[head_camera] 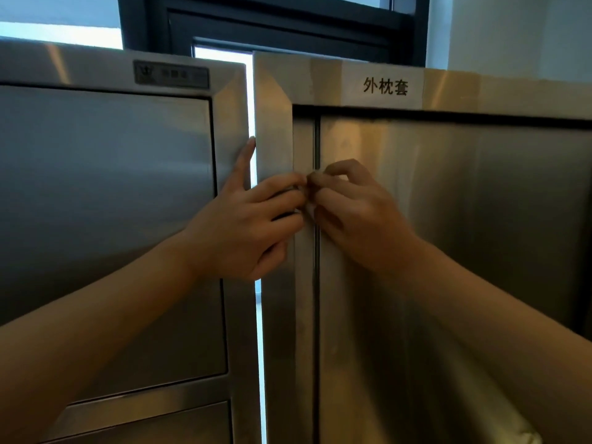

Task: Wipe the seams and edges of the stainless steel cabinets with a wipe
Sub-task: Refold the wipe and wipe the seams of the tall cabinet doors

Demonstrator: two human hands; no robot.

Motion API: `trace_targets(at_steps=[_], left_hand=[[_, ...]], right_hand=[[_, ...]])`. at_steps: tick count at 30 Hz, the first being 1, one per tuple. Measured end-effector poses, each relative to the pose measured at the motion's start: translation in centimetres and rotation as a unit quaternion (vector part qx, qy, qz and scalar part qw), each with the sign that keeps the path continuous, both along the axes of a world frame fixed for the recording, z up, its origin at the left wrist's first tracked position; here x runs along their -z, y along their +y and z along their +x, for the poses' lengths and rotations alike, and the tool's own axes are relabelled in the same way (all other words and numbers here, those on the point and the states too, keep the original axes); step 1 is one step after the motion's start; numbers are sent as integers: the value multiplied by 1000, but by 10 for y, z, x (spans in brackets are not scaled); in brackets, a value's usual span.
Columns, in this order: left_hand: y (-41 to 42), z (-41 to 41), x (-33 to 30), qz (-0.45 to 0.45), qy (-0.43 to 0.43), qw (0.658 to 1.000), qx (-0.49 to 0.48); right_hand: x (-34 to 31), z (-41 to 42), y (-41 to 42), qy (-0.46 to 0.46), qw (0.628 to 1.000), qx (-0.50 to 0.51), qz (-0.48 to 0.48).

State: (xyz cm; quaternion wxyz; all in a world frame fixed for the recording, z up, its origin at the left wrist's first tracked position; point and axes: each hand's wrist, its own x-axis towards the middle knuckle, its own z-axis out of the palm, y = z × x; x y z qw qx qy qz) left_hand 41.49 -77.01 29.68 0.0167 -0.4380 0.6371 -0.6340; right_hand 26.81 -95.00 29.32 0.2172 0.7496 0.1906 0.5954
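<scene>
The cabinets [448, 219] in front of me are silver-grey brushed steel with warm yellow reflections. The label [382, 86] is white with black characters. The window frame [288, 24] is dark grey. Between my fingers I see a bit of white wipe [308, 207].

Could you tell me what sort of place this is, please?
Probably a linen or laundry storeroom: two stainless steel cabinets stand side by side before a window, and one bears a paper label reading "outer pillowcases".

Two upright brushed stainless steel cabinets [448, 251] stand side by side; a small white wipe [308, 209] — mostly hidden — lies against the right one's vertical door seam [317, 315].
</scene>
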Motion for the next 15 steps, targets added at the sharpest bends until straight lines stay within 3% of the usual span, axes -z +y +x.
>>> trace_targets(at_steps=[8, 15], left_hand=[[0, 0, 4, -6, 7, 1000, -1], [5, -9, 49, 38, 44, 998, -7]], right_hand=[[108, -6, -11, 68, 997, -17, 37], [148, -15, -9, 89, 994, -4, 67]])
